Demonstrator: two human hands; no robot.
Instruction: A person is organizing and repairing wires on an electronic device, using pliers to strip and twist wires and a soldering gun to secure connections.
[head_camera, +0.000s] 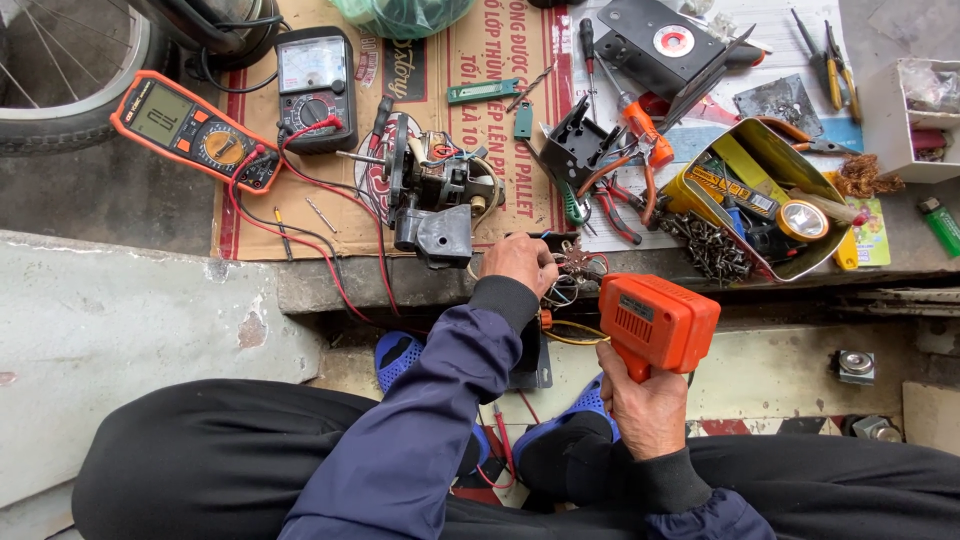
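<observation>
Right hand (648, 408): closed in a full fist around the handle of the orange soldering gun (657, 322), thumb side up; the gun's body sits just above the fist, its nose aimed toward the left hand.
Left hand (520, 263): fingers curled and pinched shut on a tangle of thin wires (578, 268) at the ledge edge; exactly which wire it grips I cannot tell.
Between the hands: the wire bundle and a yellow loop of wire (575, 335), near the gun's front end.
Below the hands: blue sandals (400, 352) and dark trousers, with red leads trailing down between the feet.
Just beyond the left hand: a small electric motor (435, 190) with a black bracket, standing on a sheet of cardboard (500, 50).
Beyond the right hand: red-handled pliers (640, 165) and a yellow tin (760, 195) full of tools, tape and screws.
Far left of the left hand: an orange multimeter (195, 130) and a black needle meter (315, 85), their red and black leads running toward the motor.
Farthest left: a bicycle wheel (70, 70).
Far right: a green lighter (940, 225) and a white box (915, 115).
</observation>
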